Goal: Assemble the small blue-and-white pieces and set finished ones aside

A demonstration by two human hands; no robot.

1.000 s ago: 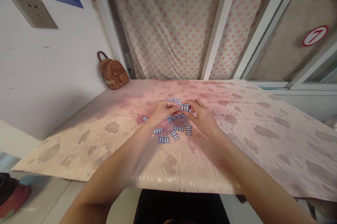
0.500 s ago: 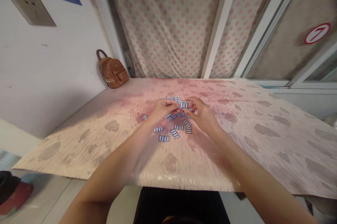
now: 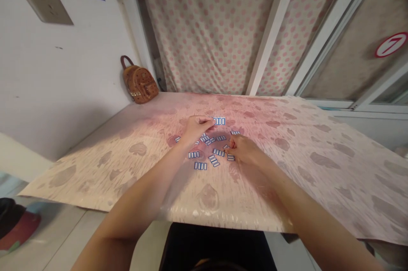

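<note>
My left hand [image 3: 198,128] pinches a small flat blue-and-white striped piece [image 3: 219,121] between thumb and fingers, above the far side of a scatter of similar pieces. Down at the right side of the scatter, my right hand [image 3: 244,148] has its fingers drawn together. Its fingertips are at a tilted striped piece [image 3: 226,148], partly covered by them; whether they grip it is hard to see. Several matching pieces lie about, some overlapping, such as one at the near end [image 3: 200,166] and a slanted one [image 3: 214,161].
A patterned cloth covers the table [image 3: 207,196]. At the back left a small brown backpack [image 3: 142,84] leans by the wall. A dotted curtain [image 3: 204,29] hangs behind the table, beside white window frames. A wall socket [image 3: 43,1] is at the left.
My right hand has left the piece held by the left hand and moved down toward me, to the pieces on the table. My left hand keeps its piece, slightly farther away.
</note>
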